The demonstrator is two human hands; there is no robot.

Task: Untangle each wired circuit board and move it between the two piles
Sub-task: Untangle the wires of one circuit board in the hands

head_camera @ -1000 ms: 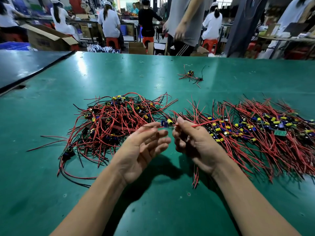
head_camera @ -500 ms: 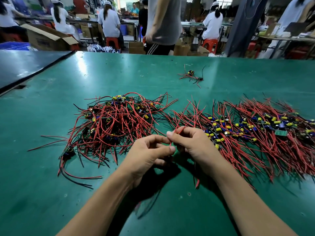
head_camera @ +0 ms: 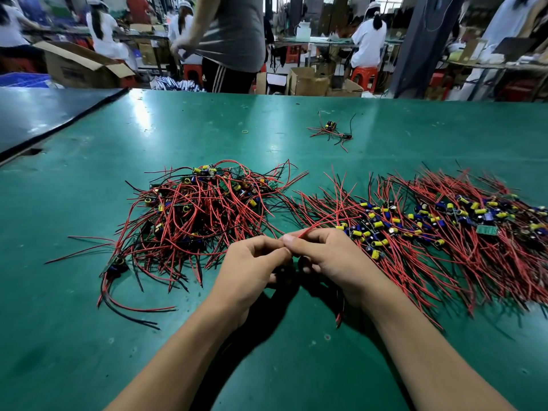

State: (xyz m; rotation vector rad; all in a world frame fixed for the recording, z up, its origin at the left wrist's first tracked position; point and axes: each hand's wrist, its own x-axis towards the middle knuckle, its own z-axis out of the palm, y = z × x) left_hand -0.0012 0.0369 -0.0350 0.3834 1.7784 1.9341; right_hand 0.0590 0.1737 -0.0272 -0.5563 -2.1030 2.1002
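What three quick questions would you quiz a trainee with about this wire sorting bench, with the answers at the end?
1. True or false: the left pile is a tangled heap, while the right pile has its wires lying mostly in one direction.
2. What do the left hand and right hand pinch where their fingertips meet? A) a red wire B) a rubber band C) a screwdriver
3. Fill in: one stray wired board lies alone on the ___ table, beyond both piles.
Key: 1 true; 2 A; 3 green.
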